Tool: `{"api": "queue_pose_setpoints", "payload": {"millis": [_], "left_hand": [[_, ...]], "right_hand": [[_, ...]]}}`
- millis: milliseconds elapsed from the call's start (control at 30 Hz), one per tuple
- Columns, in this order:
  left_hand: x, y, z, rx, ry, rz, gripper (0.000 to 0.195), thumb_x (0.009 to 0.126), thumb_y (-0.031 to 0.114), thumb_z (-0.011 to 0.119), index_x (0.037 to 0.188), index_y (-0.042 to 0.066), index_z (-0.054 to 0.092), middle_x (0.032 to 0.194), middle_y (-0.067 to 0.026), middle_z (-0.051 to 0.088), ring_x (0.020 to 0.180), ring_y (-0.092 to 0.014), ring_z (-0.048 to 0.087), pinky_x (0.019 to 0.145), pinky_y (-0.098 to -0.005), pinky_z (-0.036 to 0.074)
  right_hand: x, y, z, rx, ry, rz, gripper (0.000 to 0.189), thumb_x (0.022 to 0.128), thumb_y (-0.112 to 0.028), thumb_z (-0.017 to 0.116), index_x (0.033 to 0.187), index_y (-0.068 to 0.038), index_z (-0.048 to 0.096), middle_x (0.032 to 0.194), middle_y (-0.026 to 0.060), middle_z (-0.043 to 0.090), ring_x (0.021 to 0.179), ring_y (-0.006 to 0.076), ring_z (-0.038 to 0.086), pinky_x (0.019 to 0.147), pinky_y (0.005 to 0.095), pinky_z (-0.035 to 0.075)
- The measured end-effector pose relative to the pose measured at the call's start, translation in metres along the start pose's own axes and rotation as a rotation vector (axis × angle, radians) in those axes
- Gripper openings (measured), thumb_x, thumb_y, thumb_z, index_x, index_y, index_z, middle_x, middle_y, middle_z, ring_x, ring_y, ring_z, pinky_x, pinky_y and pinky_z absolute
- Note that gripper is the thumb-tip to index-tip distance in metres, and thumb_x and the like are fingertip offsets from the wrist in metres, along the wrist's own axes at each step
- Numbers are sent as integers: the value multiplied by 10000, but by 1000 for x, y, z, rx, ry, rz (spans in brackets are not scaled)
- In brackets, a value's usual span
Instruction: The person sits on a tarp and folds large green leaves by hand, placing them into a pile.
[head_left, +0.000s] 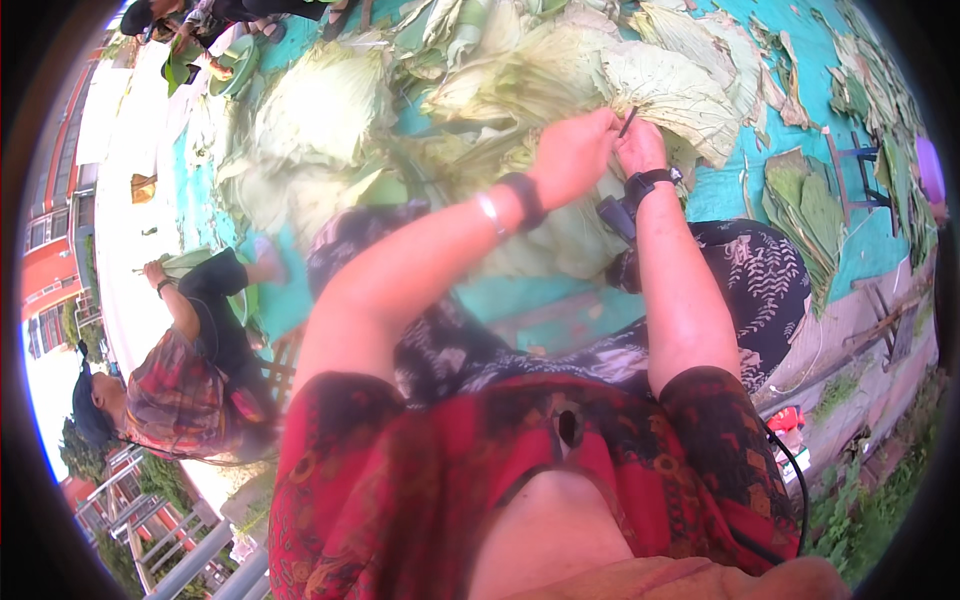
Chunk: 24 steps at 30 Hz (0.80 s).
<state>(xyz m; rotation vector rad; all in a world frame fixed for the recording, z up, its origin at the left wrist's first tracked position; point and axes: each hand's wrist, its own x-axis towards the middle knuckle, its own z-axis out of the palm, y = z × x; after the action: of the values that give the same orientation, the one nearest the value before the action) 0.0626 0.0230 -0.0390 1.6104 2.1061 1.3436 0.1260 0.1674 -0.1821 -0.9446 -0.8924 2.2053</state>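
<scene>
My left hand (574, 154) and my right hand (642, 146) meet at the gathered base of a large pale dried leaf (667, 86), which looks like a lotus leaf. The leaf fans out beyond my fingers, folded and creased. A thin dark strip (628, 122) stands at my fingertips; it seems pinched by my left hand, and its kind is unclear. My right fingers close at the leaf's base, partly hidden under it. More dried leaves (517, 71) lie heaped before me, and a paler, overexposed bundle (322, 105) is at the left.
A turquoise ground sheet (525, 300) lies under the leaves. Greener folded leaves (802, 210) lie at right, near a small stool (862, 176). On the left sits a person (180, 375) holding leaves. Another person (202, 22) is by a green basin (236, 66) at the top left.
</scene>
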Motion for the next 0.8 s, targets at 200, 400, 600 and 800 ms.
{"api": "queue_pose_setpoints", "payload": {"millis": [200, 400, 600, 800], "left_hand": [[16, -7, -18, 42, 36, -198, 126, 850, 138, 578, 921, 43, 622, 793, -138, 663, 742, -286, 649, 677, -342, 502], [26, -11, -15, -86, 61, -188, 136, 859, 123, 555, 899, 6, 611, 770, -129, 671, 728, -234, 660, 679, -318, 499], [28, -23, -17, -209, 77, -272, 139, 867, 106, 553, 926, -11, 600, 773, -102, 670, 717, -166, 649, 660, -278, 499], [33, -25, -18, -293, 96, -368, 147, 863, 113, 567, 934, -8, 613, 784, -87, 670, 705, -136, 638, 648, -262, 498]], "right_hand": [[-11, -43, 17, 199, 124, 82, 128, 909, -67, 517, 1008, 9, 538, 970, 134, 635, 825, 204, 630, 706, 276, 530], [-10, -38, -2, -43, 226, 109, 193, 874, -76, 571, 1015, 49, 529, 947, 169, 622, 855, 247, 639, 701, 288, 536], [-21, -22, 14, -1098, 894, -415, 427, 815, -239, 578, 1106, 71, 543, 1070, 271, 589, 1026, 394, 555, 887, 443, 435], [-17, -10, 16, -1289, 290, -554, 463, 821, -281, 579, 1192, -6, 537, 1182, 201, 563, 1122, 357, 509, 932, 431, 407]]}}
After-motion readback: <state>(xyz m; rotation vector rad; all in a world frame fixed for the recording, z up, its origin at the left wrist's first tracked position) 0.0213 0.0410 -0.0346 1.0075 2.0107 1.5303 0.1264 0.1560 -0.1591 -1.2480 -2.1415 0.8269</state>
